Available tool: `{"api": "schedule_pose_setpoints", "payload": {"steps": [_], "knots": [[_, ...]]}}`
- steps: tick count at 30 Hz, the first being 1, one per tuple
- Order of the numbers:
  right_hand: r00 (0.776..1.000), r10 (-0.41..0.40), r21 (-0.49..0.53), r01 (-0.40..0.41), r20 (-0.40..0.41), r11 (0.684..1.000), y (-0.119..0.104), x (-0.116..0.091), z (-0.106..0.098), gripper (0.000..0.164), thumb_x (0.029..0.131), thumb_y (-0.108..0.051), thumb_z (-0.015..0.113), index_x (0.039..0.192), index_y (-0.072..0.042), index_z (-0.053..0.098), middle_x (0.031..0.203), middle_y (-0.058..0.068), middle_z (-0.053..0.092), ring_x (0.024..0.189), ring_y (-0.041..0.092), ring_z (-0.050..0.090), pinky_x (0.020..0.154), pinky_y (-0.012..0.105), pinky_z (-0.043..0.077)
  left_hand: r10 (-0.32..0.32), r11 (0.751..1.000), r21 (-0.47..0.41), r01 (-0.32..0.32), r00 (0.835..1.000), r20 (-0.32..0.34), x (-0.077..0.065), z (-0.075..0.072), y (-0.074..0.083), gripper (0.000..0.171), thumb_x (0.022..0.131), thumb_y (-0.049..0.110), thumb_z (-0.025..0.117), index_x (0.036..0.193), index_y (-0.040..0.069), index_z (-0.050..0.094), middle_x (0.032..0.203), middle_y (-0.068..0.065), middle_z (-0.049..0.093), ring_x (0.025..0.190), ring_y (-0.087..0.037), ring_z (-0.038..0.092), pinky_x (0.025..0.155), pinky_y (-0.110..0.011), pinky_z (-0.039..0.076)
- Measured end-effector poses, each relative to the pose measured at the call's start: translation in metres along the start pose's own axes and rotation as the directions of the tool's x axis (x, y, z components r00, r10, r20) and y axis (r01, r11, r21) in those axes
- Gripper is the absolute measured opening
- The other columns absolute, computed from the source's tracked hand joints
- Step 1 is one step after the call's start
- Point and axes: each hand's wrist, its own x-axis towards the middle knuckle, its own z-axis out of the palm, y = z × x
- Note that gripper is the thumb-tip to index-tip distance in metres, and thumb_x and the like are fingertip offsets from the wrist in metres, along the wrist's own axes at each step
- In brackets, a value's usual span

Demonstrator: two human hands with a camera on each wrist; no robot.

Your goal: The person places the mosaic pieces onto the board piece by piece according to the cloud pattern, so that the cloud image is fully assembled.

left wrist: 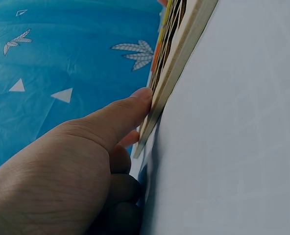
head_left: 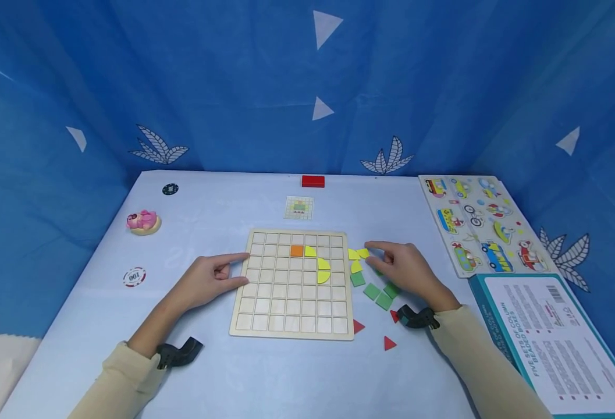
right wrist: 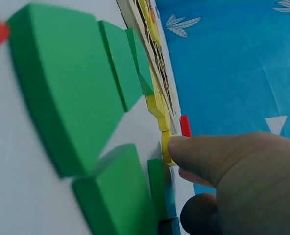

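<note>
A square wooden grid board [head_left: 257, 305] lies flat on the table. In its cells are an orange square [head_left: 297, 251] and three yellow quarter-circle pieces [head_left: 323, 277]. My left hand [head_left: 205, 280] touches the board's left edge with thumb and index fingertip spread apart; the left wrist view has the thumb against the wooden rim [left wrist: 177, 73]. Right of the board, my right hand [head_left: 406, 266] pinches a yellow piece [head_left: 363, 253] between thumb and index finger. Close by lie two more yellow pieces [head_left: 356, 266]. Several green squares [head_left: 372, 291] lie below them, the nearest partly covered by that hand.
Red triangles [head_left: 389, 343] lie near the board's lower right. A small pattern card [head_left: 299, 208] and a red block [head_left: 313, 181] sit behind it. To the right are a picture puzzle [head_left: 475, 224] and a teal box [head_left: 558, 343]. Poker chips [head_left: 134, 277] and a pink figurine [head_left: 142, 221] stand left.
</note>
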Motion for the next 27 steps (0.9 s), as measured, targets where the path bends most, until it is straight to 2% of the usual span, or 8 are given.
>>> {"api": "schedule_pose_setpoints", "payload": {"steps": [15,27], "knots": [[1.000,0.023,-0.052,-0.024,-0.019,0.998,-0.0023,-0.0012,0.0035,0.040,0.094,-0.032,0.077,0.130,-0.017,0.072,0.057,-0.003,0.046,0.051,0.016,0.046,0.048,0.028,0.034,0.006,1.000,-0.009,-0.006,1.000,0.007,-0.0010,-0.0001,0.0001,0.055,0.087,0.038,0.082,0.136,0.018,0.067,0.057,0.009,0.039,0.053,-0.010,0.037,0.055,-0.029,0.035],[0.996,0.015,-0.095,-0.024,-0.089,0.995,-0.0076,-0.0031,0.0021,0.035,0.090,-0.036,0.079,0.117,-0.012,0.076,0.056,-0.004,0.046,0.050,0.014,0.045,0.048,0.029,0.033,0.003,1.000,-0.005,-0.003,1.000,-0.003,-0.0013,0.0001,0.0018,0.054,0.086,0.037,0.083,0.135,0.017,0.068,0.057,0.008,0.038,0.053,-0.010,0.036,0.054,-0.029,0.033]]}}
